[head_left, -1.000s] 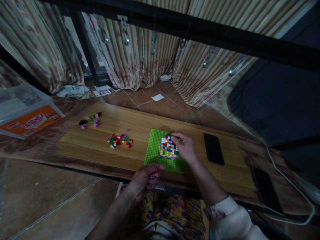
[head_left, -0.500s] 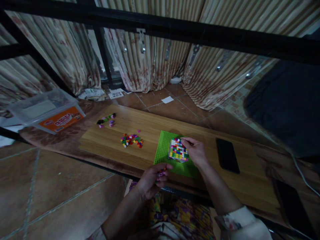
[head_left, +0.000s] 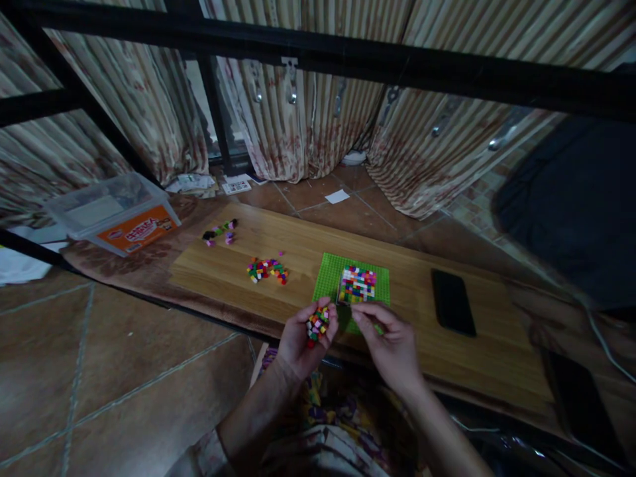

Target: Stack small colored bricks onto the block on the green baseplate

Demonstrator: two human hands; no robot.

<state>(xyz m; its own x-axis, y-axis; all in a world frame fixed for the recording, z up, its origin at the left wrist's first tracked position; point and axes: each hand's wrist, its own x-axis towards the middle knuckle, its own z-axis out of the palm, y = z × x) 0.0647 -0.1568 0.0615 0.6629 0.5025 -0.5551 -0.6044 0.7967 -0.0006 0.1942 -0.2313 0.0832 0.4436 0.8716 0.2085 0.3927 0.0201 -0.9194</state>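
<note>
Cupped palm up, my left hand (head_left: 301, 339) holds a heap of small toy bricks (head_left: 318, 322) in many colours, just in front of the green baseplate (head_left: 328, 271). A block of multicoloured bricks (head_left: 358, 283) stands on that baseplate, its top a patchwork of white, red, blue, green and pink. My right hand (head_left: 390, 338) is closed in a pinch over the baseplate's near edge, right beside my left hand. What its fingertips grip, if anything, is too small to make out.
A loose pile of bricks (head_left: 267, 269) lies left on the wooden board (head_left: 407, 311), with a small assembled brick piece (head_left: 221, 230) behind it. A black phone (head_left: 452, 301) lies on the right. At the far left stands a clear plastic box (head_left: 112, 215) with an orange label.
My right hand has moved off the top of the brick block, toward me and close to my left hand. My left hand has turned up, showing the bricks in its palm.
</note>
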